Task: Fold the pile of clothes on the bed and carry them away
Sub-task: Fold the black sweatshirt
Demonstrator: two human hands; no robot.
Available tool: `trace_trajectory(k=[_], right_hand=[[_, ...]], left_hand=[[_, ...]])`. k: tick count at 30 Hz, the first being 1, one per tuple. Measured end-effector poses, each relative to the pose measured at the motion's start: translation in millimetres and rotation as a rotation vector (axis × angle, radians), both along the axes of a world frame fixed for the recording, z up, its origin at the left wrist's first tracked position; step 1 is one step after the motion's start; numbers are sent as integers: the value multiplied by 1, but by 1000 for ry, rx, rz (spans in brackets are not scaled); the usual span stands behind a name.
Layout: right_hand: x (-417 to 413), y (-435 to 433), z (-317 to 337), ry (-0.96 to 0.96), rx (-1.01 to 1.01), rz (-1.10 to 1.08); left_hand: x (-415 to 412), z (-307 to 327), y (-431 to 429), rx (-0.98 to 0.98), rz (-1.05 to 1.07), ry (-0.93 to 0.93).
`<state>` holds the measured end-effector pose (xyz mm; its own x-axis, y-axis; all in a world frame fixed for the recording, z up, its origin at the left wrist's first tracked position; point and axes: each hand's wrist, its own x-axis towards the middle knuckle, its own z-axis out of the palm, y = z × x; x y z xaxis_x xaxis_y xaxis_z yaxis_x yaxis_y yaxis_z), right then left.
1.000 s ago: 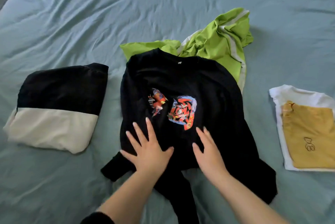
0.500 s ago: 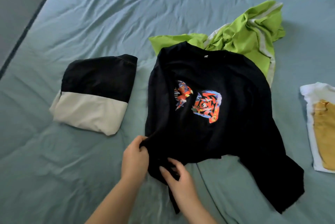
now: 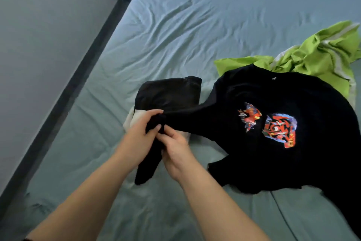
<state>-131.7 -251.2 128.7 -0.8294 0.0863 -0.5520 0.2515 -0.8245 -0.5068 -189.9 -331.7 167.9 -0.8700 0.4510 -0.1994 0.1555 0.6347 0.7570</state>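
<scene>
Left hand [image 3: 138,139] and right hand [image 3: 175,151] meet, fingers curled, pinching black graphic shirt's [image 3: 293,94] sleeve [image 3: 187,121] above folded black-and-cream garment [image 3: 168,92]. Shirt on wrinkled teal bed [image 3: 175,26], over green garment [image 3: 322,55]; grey surface [image 3: 39,26] left.

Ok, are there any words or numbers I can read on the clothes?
No words or numbers can be read.
Black shirt, red and blue print: shapes that may be stylised signs, too blurred to read.
White neck label on the same shirt: too small to read.
Green garment: no writing shows.
Folded black-and-cream garment: no writing shows.
</scene>
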Motion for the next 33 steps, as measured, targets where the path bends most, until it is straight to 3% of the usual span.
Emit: trace_trajectory(k=[5, 9, 11, 14, 20, 23, 28, 33], right_hand=[[-57, -6, 29, 25, 263, 78], [-43, -13, -2, -156, 393, 239], [-12, -12, -30, -275, 405, 252], [60, 3, -70, -425, 329, 224], [208, 72, -116, -744, 344, 87], [233, 110, -131, -771, 324, -112], [217, 154, -143, -698, 67, -425], [208, 169, -139, -707, 18, -352]], left_hand=[[-61, 18, -21, -302, -112, 355], [-75, -18, -28, -729, -320, 193], [-62, -39, -25, -803, -346, 135], [-15, -71, -9, -623, -381, 144], [90, -133, 45, -472, -511, -203], [118, -151, 74, -294, -352, -399], [136, -168, 106, -376, -95, -295], [162, -155, 122, -89, 98, -711]])
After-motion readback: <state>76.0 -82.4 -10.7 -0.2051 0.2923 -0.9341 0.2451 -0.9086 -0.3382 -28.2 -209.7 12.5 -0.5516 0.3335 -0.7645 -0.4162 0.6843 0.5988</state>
